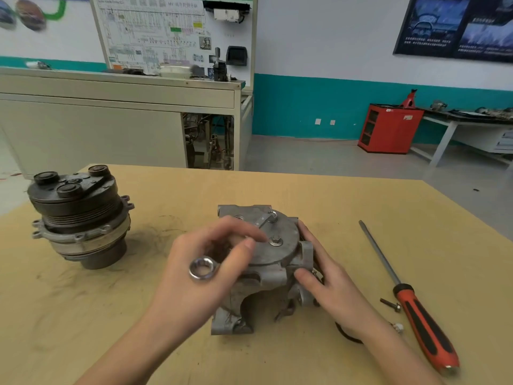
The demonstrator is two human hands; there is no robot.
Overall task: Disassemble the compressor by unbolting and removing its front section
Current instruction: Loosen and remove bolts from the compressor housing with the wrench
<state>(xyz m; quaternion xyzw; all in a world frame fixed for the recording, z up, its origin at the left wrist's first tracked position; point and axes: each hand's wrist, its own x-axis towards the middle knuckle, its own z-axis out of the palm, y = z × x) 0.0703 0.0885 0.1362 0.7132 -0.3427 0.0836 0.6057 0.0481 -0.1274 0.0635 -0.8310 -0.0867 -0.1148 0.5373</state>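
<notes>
Bright, soft room light, with some blur

The light is bright and even and comes mostly from above, so shadows are small and soft: a thin dark one lies on the table (305,195) at the foot of the compressor (277,251), between the two wrists. The left hand (211,262) looks smeary (its fingers most of all), while the right hand (324,276) is sharper. The ring of the wrench (202,269) by the left hand's thumb has little white shines. Far right of the right hand, the screwdriver (427,332) has a bright glint at its handle end. Far above the left hand, the wall pictures (27,13) are fuzzy. Near the edges straight lines bend, like the table's far edge beyond both hands.
</notes>
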